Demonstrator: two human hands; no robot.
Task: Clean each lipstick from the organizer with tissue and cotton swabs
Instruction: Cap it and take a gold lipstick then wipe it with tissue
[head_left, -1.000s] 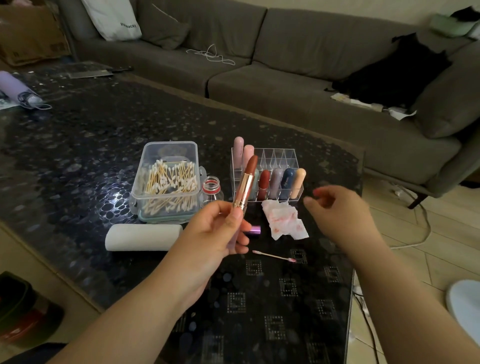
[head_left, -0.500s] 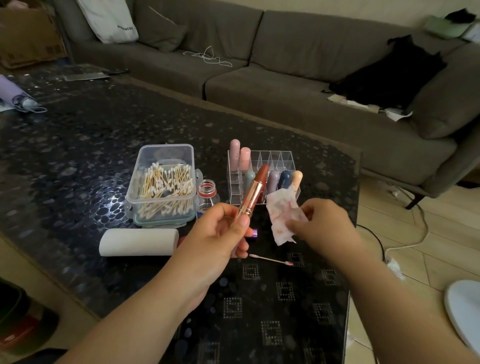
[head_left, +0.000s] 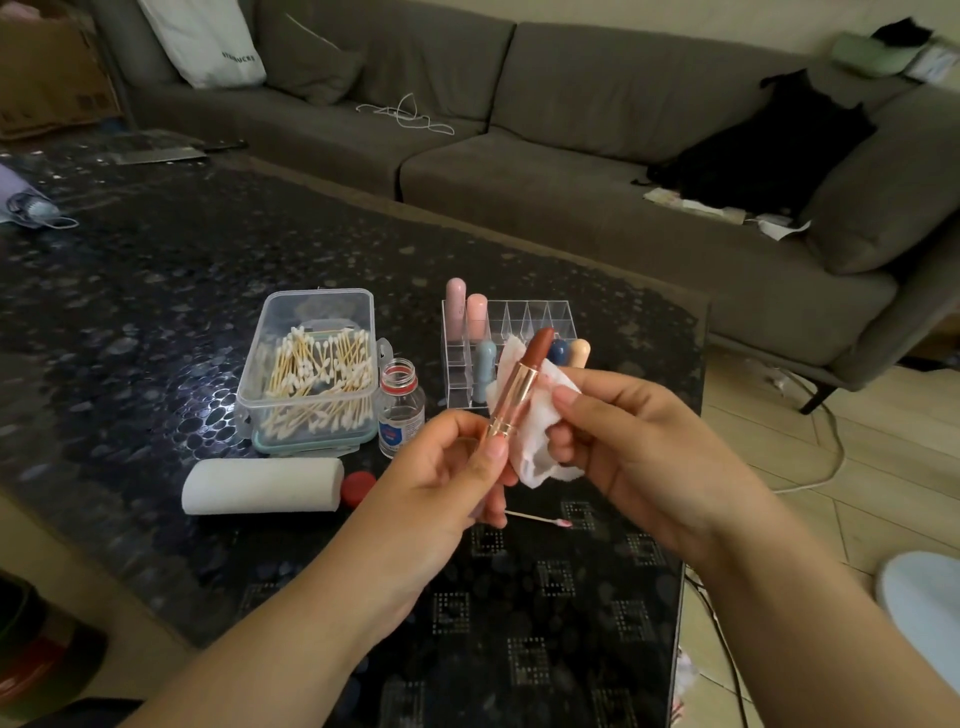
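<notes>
Rose-gold lipstick (head_left: 511, 397), brown bullet exposed, pinched by left hand (head_left: 452, 467); right hand (head_left: 631, 441) fingers clamp stained tissue (head_left: 530, 441).

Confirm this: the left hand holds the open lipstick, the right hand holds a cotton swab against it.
Not quite. The head view shows the right hand holding a tissue, not a cotton swab, against the lipstick held by the left hand.

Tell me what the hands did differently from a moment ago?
The right hand picked the tissue up off the table and brought it against the lipstick. The left hand kept holding the lipstick upright. The used cotton swab and organizer stayed put.
</notes>
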